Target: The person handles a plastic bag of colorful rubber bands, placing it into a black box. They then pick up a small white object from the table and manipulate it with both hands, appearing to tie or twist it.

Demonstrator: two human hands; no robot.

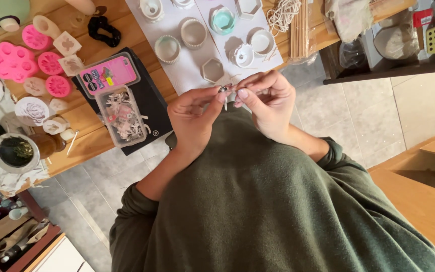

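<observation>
Small metal piece (224, 89) with white wick pinched between both hands, held above table edge. Left hand (193, 117) fingertips clamped on it; right hand (270, 103) fingertips closed on same piece. Beyond: white sheet (187, 70) with moulds, clear box (123, 115), pink moulds (13, 61).

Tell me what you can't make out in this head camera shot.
- Small metal piece, head view: pinched between the left hand and right hand; too small, fingertips cover it.
- Clear plastic box, head view: its white bits are too tangled and small to identify.
- Green rounded thing, head view: cut off by the top edge.
- Low shelf, head view: dark, and cut off by the left edge.
</observation>
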